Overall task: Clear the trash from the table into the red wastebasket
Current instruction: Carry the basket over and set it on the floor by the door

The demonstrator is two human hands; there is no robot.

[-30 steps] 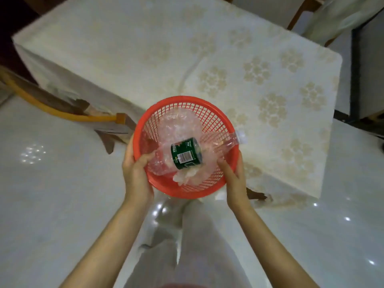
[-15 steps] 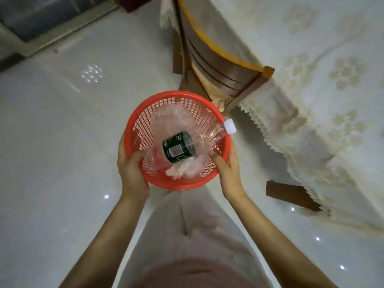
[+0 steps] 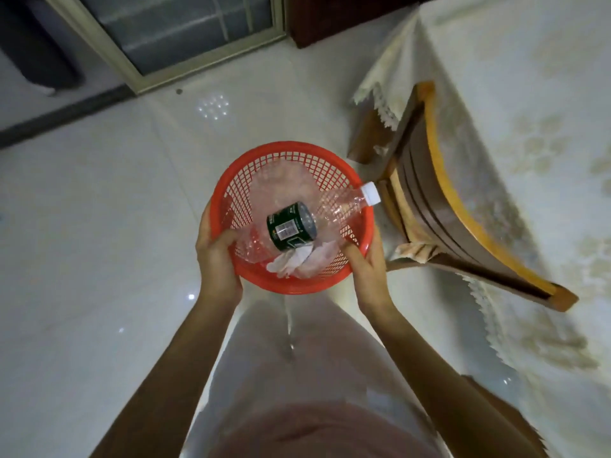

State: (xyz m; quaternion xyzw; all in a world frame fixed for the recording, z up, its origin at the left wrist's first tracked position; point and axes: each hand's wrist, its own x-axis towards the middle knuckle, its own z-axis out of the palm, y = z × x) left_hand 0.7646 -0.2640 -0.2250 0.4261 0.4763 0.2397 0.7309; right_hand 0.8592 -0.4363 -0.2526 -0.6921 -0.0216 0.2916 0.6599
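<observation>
I hold the red wastebasket (image 3: 228,190) in front of me over the white floor. My left hand (image 3: 216,259) grips its near left rim with the thumb inside. My right hand (image 3: 367,266) grips the near right rim the same way. Inside lies a clear plastic bottle (image 3: 337,206) with a dark green label; its white cap sticks out over the right rim. A crumpled white tissue (image 3: 291,261) and thin clear plastic film (image 3: 281,183) lie under it. The table (image 3: 529,77) with its cream tablecloth is off to my right.
A wooden chair (image 3: 439,200) is tucked against the table just right of the basket. A glass door with a pale frame (image 3: 185,31) stands ahead, with dark furniture (image 3: 330,18) next to it. Glossy white floor tiles (image 3: 82,226) spread to the left.
I have turned left, away from the table, carrying the basket in both hands. The table has swung to the right edge of view and the door has come into sight. The grip is unchanged.
</observation>
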